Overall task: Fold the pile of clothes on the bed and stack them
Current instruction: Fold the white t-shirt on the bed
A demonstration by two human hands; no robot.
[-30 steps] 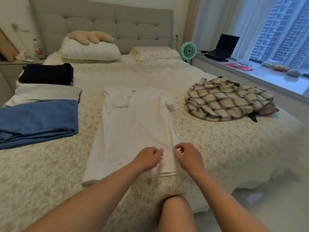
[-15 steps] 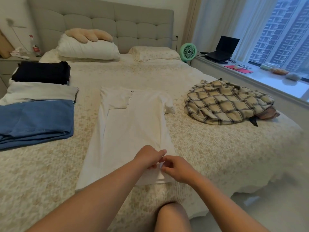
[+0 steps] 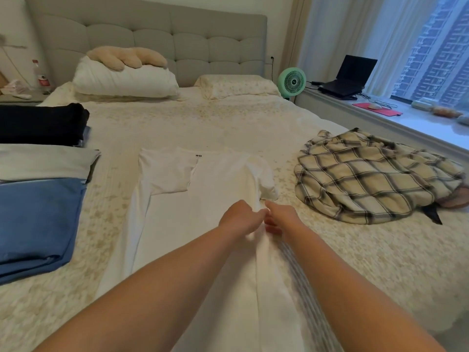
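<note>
Both hands meet over the white T-shirt [image 3: 203, 199], the landmark here, laid lengthwise in the middle of the bed [image 3: 355, 262]. The left hand [image 3: 239, 219] pinches the shirt's right edge, fingers curled on a raised ridge of cloth, and the right hand [image 3: 279, 219], just beside it and nearly touching, grips the same lifted edge from the other side. The near part of that edge is blurred, so the cloth looks to be in motion. This reads as the second lengthwise fold: the left side is already turned in with its sleeve lying flat, and the right side is the one in hand. The next move calls for carrying that edge across the shirt, laying it straight and tucking in the loose right sleeve. Left of the shirt sit folded blue [image 3: 38, 219], pale [image 3: 45, 161] and dark [image 3: 43, 123] garments; to its right, well apart, a crumpled plaid shirt [image 3: 368, 174] waits unfolded.
</note>
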